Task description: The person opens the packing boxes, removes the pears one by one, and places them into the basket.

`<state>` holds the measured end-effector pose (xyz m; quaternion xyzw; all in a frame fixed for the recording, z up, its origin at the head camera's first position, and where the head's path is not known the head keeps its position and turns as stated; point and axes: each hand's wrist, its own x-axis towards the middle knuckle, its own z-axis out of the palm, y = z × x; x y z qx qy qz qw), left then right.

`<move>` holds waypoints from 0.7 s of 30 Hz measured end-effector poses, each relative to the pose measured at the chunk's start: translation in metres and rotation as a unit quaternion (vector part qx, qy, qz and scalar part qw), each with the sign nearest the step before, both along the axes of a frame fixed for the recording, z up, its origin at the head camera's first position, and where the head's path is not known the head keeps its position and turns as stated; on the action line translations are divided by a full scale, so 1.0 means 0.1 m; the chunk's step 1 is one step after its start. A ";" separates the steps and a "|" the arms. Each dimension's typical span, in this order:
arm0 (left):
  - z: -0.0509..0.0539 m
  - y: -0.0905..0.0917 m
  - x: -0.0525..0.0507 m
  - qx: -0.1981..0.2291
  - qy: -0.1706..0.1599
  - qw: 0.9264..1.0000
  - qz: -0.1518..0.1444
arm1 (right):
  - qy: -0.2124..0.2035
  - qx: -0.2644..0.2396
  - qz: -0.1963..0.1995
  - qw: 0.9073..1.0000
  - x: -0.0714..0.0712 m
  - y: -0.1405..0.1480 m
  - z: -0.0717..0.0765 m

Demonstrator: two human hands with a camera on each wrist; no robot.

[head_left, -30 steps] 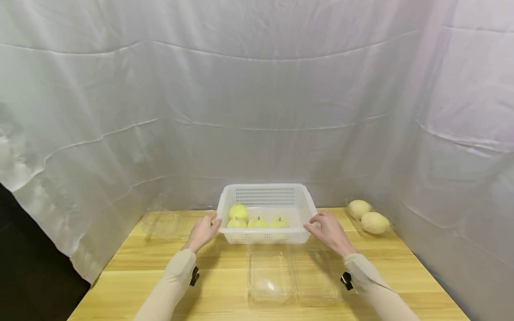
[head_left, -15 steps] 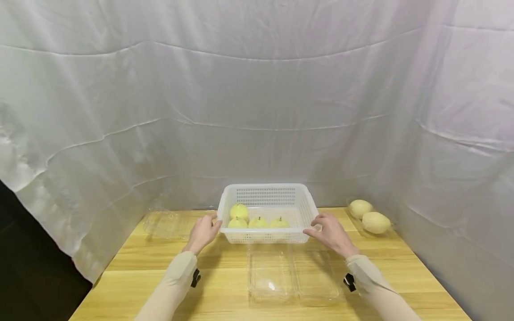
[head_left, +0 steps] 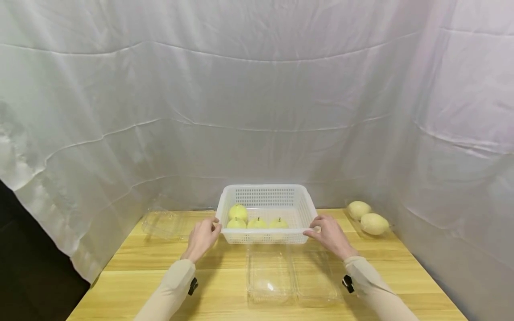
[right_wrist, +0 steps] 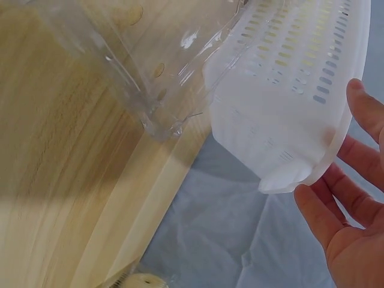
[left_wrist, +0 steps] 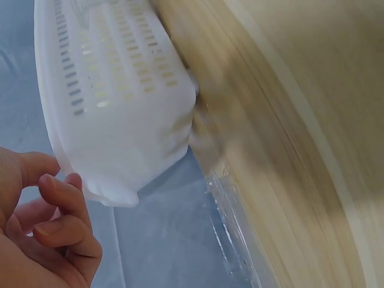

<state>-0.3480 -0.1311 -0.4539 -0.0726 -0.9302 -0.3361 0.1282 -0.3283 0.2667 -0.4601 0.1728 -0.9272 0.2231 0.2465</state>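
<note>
At the far side of the wooden table (head_left: 132,276), here is the white slotted basket (head_left: 267,237), a hand at each end! The left hand (head_left: 201,238) has its fingers curled, thumb and fingertips pinching the rim at that corner. Across on the other side, the right hand (head_left: 331,236) grips the opposite corner, thumb on the front rim and fingers round the end, though the right-wrist view cuts off much of the palm. Whether the base sits fully on the wood is hard to tell.

Inside, four yellow-green fruits (head_left: 238,213) crowd the left and front, and the front wall covers the lower parts of the nearest three; both wrist views give only yellow patches through the slots, with the basket running out of frame.

Just in front lies the clear container (head_left: 271,276), open in two halves, so transparent that its edges barely read against the grain. Over at far left, a tangle of clear plastic (head_left: 160,223), its shape lost in glare. Far right, two pale oval fruits (head_left: 374,224), one partly behind the other, faint clear wrap about them. And low in the right-wrist view, a pale rounded thing (right_wrist: 144,281), sliced off by the frame, too little showing to name
</note>
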 end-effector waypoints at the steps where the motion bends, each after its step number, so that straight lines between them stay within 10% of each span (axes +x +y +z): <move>1: -0.01 0.01 0.01 0.000 0.000 1.000 -0.001 | 0.000 0.002 -0.001 1.000 0.00 0.00 0.00; 7: -0.02 0.09 0.06 -0.005 0.025 0.999 -0.026 | -0.001 0.013 -0.008 1.000 0.00 0.02 0.00; 21: -0.11 0.30 0.26 -0.057 0.052 0.971 -0.227 | -0.005 0.018 -0.007 1.000 0.02 -0.01 0.01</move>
